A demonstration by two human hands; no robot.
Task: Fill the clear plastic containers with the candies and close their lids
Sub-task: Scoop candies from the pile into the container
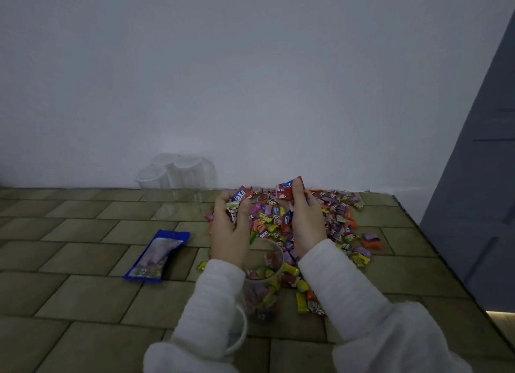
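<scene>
A blue packet [157, 257] lies on the table [69, 289] left of the hands. Empty clear containers [178, 172] wait at the far edge by the wall. The left hand [230, 233] grips wrapped sweets; the near container [263, 280], partly filled and lidless, stands between the wrists. The right hand [305, 227] pinches a red sweet above the candy heap [334, 219]. Most filling remains.

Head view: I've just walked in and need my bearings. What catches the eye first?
The bright candy pile spread at the table's far right, with both hands in it: left hand and right hand each gripping wrapped candies. Nearer, between the sleeves, stands a part-filled clear container.
</scene>
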